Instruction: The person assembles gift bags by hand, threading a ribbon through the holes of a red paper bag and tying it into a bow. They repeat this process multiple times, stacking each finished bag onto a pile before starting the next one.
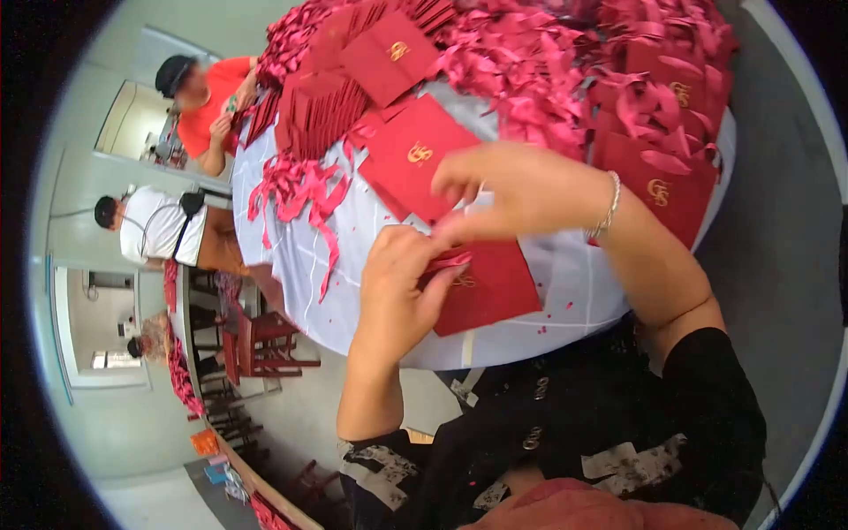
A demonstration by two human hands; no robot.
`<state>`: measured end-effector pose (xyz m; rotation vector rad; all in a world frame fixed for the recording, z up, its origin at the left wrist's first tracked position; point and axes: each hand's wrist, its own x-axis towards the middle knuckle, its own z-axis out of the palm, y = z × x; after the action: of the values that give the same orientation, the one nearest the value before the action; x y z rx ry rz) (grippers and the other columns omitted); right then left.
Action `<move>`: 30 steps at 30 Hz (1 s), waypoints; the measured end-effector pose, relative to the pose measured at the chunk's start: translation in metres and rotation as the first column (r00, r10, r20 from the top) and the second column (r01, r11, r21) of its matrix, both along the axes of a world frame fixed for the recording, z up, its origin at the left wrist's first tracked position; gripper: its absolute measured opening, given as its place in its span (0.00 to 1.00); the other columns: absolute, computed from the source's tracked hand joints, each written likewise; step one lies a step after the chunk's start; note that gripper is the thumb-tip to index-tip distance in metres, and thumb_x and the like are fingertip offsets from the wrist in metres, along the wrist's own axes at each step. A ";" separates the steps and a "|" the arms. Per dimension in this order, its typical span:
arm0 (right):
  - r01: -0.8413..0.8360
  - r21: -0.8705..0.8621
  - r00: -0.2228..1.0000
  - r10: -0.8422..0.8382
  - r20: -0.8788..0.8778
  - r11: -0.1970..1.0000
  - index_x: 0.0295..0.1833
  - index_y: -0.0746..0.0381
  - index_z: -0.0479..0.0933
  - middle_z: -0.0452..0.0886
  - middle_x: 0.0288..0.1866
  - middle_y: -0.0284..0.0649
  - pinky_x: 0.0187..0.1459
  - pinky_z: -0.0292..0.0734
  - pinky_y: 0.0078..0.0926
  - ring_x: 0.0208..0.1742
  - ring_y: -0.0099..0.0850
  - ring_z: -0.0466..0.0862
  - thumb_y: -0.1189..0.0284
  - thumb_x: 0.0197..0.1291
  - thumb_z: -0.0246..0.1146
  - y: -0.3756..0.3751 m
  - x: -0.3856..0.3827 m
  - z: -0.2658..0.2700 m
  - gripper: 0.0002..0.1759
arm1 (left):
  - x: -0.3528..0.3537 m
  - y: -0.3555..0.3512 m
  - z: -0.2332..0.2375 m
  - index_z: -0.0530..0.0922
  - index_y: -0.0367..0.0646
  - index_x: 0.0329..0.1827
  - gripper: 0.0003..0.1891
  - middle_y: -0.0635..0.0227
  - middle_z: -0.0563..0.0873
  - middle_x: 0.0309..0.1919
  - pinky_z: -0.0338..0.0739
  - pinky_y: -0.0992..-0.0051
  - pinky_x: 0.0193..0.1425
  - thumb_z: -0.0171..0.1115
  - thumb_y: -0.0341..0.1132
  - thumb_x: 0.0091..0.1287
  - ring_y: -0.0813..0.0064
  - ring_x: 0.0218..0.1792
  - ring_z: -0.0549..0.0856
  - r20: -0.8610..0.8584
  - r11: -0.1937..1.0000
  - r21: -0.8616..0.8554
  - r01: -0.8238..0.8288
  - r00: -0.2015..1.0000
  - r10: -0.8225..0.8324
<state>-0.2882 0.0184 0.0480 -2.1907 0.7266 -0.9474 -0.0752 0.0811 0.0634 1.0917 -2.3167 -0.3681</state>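
Note:
A red paper bag with a gold emblem lies on the table in front of me, partly under my hands. My left hand is closed at the bag's upper left edge, its thumb and fingers pinching a pink ribbon. Just above and right of it is my right hand, fingers curled and blurred by motion; one digit reaches the left hand's knuckles. Whether it grips the ribbon is not clear. Behind my hands lies another red bag with the same emblem.
Stacked red bags and a heap of pink ribbons cover the far side of the white-clothed table. More ribboned bags lie at right. Loose ribbons hang leftward. A person in orange handles bags across the table.

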 end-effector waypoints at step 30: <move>0.604 0.173 0.782 -0.620 0.059 0.778 0.57 0.67 0.77 0.84 0.49 0.47 0.54 0.76 0.27 0.50 0.36 0.84 0.80 0.56 0.67 0.125 -0.167 -0.034 0.21 | -0.155 -0.050 -0.018 0.75 0.33 0.61 0.20 0.59 0.83 0.55 0.78 0.74 0.57 0.59 0.16 0.65 0.74 0.49 0.84 -0.810 0.687 0.426 0.588 0.586 0.001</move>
<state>-0.4549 0.1433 0.0143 -1.7644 1.4612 -1.2723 -0.2307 0.0315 0.0453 0.5436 -1.5435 -1.5926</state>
